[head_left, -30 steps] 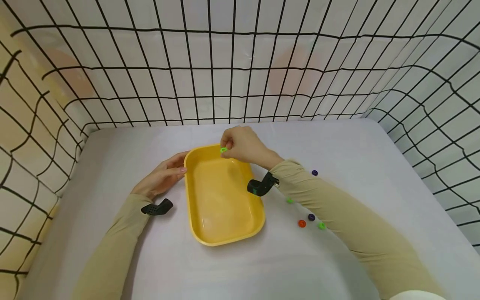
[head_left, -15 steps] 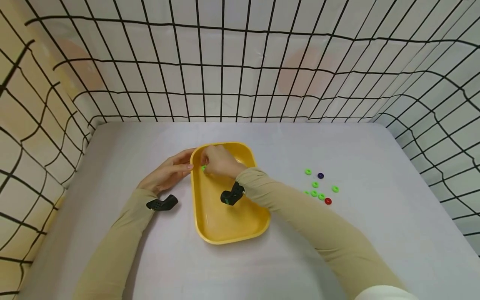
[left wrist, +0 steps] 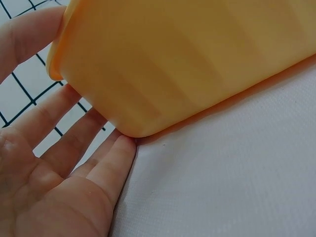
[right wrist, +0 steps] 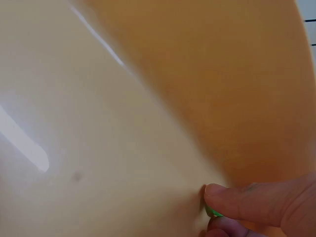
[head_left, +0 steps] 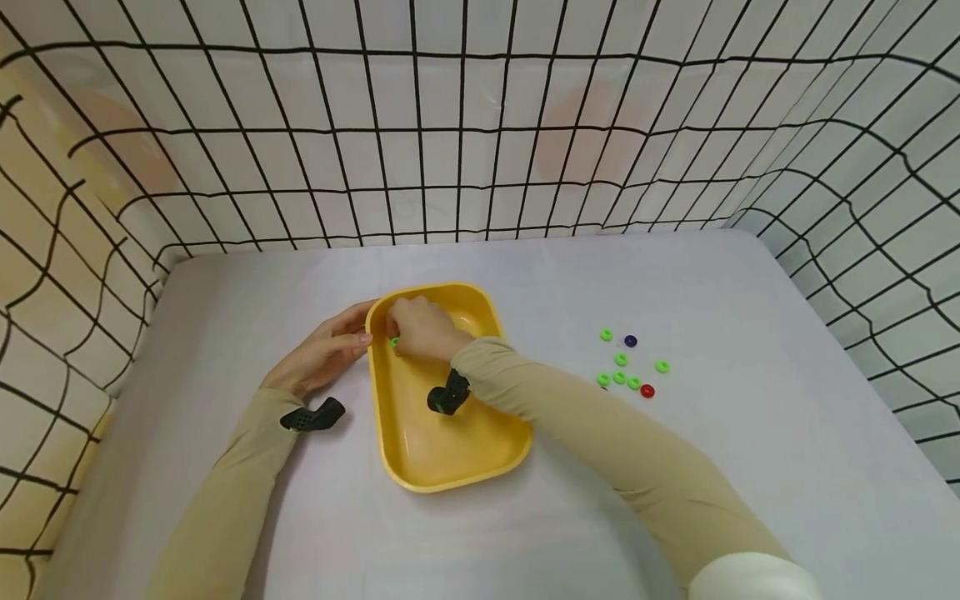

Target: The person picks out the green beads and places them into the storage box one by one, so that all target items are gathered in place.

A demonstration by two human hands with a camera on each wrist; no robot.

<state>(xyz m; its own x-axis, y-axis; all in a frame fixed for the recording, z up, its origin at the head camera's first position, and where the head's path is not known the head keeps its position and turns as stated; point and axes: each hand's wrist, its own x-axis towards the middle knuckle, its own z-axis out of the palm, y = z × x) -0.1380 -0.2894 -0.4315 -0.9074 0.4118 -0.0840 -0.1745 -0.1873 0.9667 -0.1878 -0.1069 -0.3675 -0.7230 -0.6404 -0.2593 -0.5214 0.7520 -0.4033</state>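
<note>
A yellow tray [head_left: 450, 485] stands on the white table, its long side turned slightly. My left hand [head_left: 318, 354] steadies it at the far left corner. In the left wrist view, the thumb [left wrist: 29, 32] meets the rim while straight fingers [left wrist: 111, 165] rest along the outside of the wall. Inside the tray, by that same corner, my right hand [head_left: 427, 329] pinches a small green ring [head_left: 394, 342] low over the floor. The right wrist view shows only a sliver of the green ring [right wrist: 213, 212] between thumb and fingertip; the rest is hidden by them.
Right of the tray lie several loose green rings [head_left: 619, 377], a dark purple ring [head_left: 631, 341] and a red ring [head_left: 647, 391], with my right sleeve [head_left: 592, 437] passing in front of them. A black wire grid [head_left: 480, 129] encloses the table at the back and sides.
My right hand has moved left and down from the tray's far rim into its left far corner, carrying the green ring. The left hand has stayed at the tray.
</note>
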